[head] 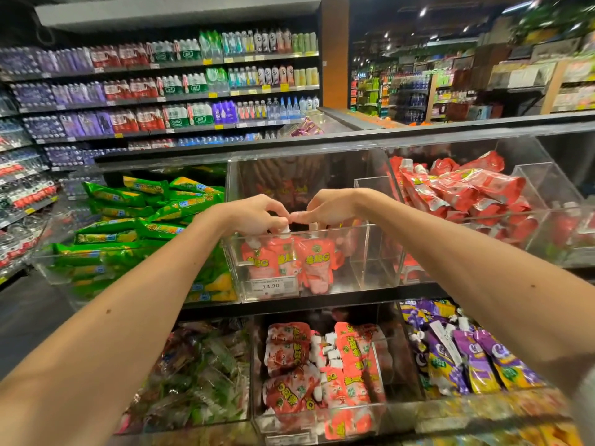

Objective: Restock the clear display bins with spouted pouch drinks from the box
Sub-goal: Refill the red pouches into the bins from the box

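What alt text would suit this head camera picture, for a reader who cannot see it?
A person's left hand and right hand grip the tops of pink spouted pouches standing in a clear bin in a shop. Beside and below it lie green packs, red pouches and purple pouches.

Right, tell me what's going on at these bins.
A person is stocking the middle clear bin. The left hand pinches the white cap of one pink pouch standing upright behind the price tag. The right hand curls over the pouch beside it, grip unclear.
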`<state>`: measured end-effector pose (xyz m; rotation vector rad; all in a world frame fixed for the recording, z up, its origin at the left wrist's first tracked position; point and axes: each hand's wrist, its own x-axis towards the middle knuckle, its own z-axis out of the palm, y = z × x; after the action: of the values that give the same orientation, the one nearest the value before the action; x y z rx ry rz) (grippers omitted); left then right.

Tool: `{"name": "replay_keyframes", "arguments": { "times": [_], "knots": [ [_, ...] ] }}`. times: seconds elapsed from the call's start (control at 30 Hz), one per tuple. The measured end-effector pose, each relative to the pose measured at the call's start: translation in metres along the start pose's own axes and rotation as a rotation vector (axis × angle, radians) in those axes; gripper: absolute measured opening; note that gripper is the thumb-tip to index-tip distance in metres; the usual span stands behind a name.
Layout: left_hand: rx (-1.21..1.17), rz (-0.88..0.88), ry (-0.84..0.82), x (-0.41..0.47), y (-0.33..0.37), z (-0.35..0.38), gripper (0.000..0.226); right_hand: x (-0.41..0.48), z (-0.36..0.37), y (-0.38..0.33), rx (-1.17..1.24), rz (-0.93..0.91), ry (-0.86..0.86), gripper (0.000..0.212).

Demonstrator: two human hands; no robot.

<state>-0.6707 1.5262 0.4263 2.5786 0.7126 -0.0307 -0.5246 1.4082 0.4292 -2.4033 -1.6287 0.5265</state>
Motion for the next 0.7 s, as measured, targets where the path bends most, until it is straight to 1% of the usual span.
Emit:
{"name": "replay_keyframes", "arguments": {
  "times": [0.07, 0.13, 0.17, 0.23, 0.3, 0.37, 0.43, 0.5, 0.57, 0.67, 0.7],
  "knots": [
    [0.024, 0.033, 0.063, -0.006, 0.0, 0.003, 0.026, -0.004, 0.002, -0.002, -0.017, 0.01, 0.061, 0.068],
    [0.029, 0.078, 0.157, -0.014, 0.0, 0.007, 0.022, -0.013, 0.007, -0.004, -0.057, 0.025, 0.143, 0.058],
    [-0.009, 0.11, 0.227, -0.019, 0.0, 0.01, 0.019, -0.022, 0.011, -0.003, -0.059, 0.021, 0.201, 0.052],
    [-0.093, 0.206, 0.44, -0.03, 0.0, 0.018, 0.012, -0.047, 0.019, -0.001, -0.029, -0.038, 0.392, 0.042],
    [-0.169, 0.31, 0.644, -0.044, 0.0, 0.031, 0.008, -0.078, 0.037, 0.002, 0.066, -0.095, 0.605, 0.031],
    [-0.299, 0.402, 0.746, -0.06, 0.001, 0.058, 0.004, -0.113, 0.072, 0.009, 0.196, -0.129, 0.743, 0.022],
    [-0.419, 0.468, 0.751, -0.077, 0.006, 0.098, 0.003, -0.147, 0.123, 0.022, 0.333, -0.1, 0.812, 0.015],
    [-0.469, 0.461, 0.69, -0.096, 0.014, 0.153, 0.004, -0.183, 0.183, 0.036, 0.474, -0.015, 0.802, 0.017],
    [-0.494, 0.426, 0.592, -0.116, 0.03, 0.215, 0.004, -0.222, 0.241, 0.058, 0.563, 0.108, 0.788, 0.021],
    [-0.531, 0.392, 0.408, -0.137, 0.064, 0.304, 0.011, -0.29, 0.305, 0.095, 0.714, 0.298, 0.775, 0.004],
    [-0.55, 0.391, 0.346, -0.141, 0.081, 0.329, 0.015, -0.315, 0.317, 0.109, 0.744, 0.357, 0.776, 0.003]
  ]
}}
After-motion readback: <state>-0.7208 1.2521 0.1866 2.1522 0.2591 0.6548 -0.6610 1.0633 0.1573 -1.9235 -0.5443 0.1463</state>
